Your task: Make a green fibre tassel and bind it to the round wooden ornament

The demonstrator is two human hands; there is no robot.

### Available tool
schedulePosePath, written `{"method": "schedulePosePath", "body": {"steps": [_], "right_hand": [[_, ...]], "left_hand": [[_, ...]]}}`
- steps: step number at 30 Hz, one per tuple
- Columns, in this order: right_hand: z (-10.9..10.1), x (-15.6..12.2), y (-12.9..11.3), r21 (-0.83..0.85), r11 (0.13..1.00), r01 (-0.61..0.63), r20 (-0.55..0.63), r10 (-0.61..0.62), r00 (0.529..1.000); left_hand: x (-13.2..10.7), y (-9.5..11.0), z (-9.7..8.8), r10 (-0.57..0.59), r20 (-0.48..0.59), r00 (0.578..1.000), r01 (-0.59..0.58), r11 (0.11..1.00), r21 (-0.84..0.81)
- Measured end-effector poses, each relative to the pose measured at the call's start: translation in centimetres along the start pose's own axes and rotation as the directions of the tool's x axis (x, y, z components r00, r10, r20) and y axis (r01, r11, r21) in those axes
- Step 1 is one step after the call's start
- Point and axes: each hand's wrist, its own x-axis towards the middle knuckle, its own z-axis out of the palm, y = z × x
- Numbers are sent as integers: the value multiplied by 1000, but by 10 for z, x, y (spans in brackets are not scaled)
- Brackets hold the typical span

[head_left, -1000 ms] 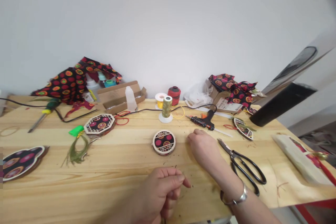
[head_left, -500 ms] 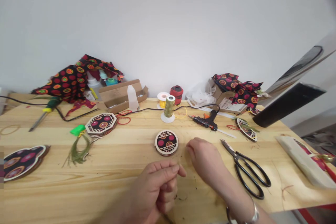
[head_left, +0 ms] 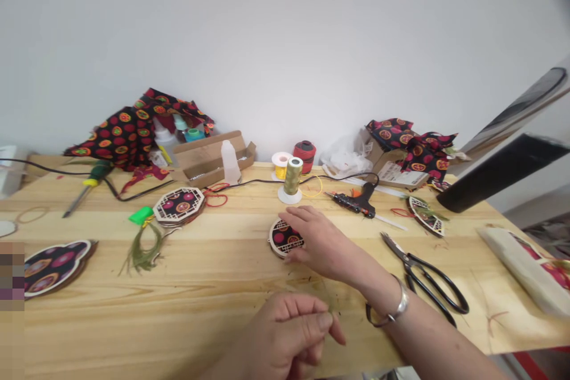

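My right hand [head_left: 323, 244] reaches across the wooden table [head_left: 200, 285] and lies over a round lattice disc [head_left: 281, 236] with black and red fabric. Its fingers cover the disc's right side and far edge, and the thumb presses at the near edge. A silver bangle [head_left: 392, 309] is on that wrist. Close to me, my left hand [head_left: 289, 338] is closed in a pinch, thumb against forefinger. What it pinches is too thin to make out. A gold thread spool [head_left: 293, 178] stands just behind the disc.
Black scissors [head_left: 427, 279] lie right of my forearm. A glue gun [head_left: 356, 202] with its cord, red and yellow spools [head_left: 304, 154], an octagonal lattice piece [head_left: 179, 204], a green tassel [head_left: 142, 243], a screwdriver [head_left: 86, 187], a cardboard box [head_left: 209, 157] and patterned fabric [head_left: 129, 130] lie further back.
My right hand has moved forward and left from the bare wood onto the round disc. My left hand has stayed pinched near me. The view has shifted slightly.
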Motion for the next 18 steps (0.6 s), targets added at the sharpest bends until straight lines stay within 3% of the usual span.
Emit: {"method": "schedulePosePath", "body": {"steps": [5,18], "right_hand": [[3,2,2,-28,1000,-9,59,11,998],[5,2,0,-41,999,-22,54,24,998]], "left_hand": [[1,-1,-1,-9,11,1000,9,1000,17],[2,-3,-1,-27,-5,1000,27,1000,-2]]}}
